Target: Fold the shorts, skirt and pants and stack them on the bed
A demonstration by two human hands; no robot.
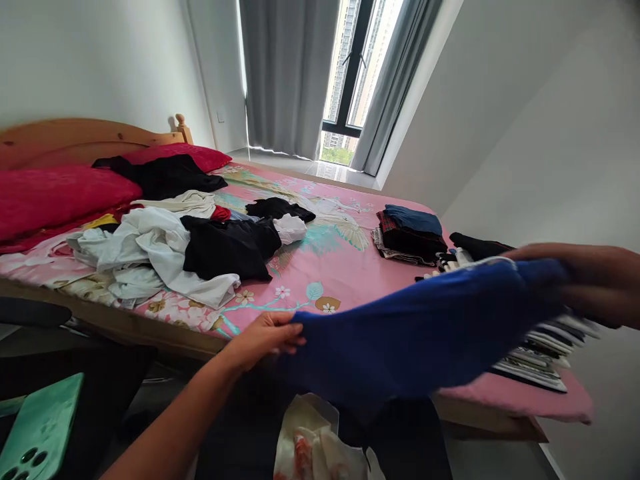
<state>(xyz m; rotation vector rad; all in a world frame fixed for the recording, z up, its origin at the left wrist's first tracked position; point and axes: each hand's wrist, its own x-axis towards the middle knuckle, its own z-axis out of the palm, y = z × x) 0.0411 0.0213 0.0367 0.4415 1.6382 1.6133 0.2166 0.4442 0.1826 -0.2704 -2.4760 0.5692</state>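
Note:
A pair of blue shorts [410, 333] with a white drawstring at one end is stretched out in the air between my two hands, over the near edge of the bed. My left hand [267, 340] pinches its left corner between thumb and fingers. At the other end, my right hand [595, 280] grips the waistband; it is blurred and its fingers are partly hidden. Behind the shorts and partly covered by them stands a tall stack of folded clothes [540, 360]. Farther back is a smaller folded pile [413, 233] with a blue piece on top.
Loose white clothes [155, 247] and a black garment [233, 247] lie heaped on the pink bedsheet [345, 277]. Red pillows [60, 197] rest by the wooden headboard [95, 133]. At lower left is a green phone [45, 420]; a pale patterned cloth [315, 440] is at bottom centre.

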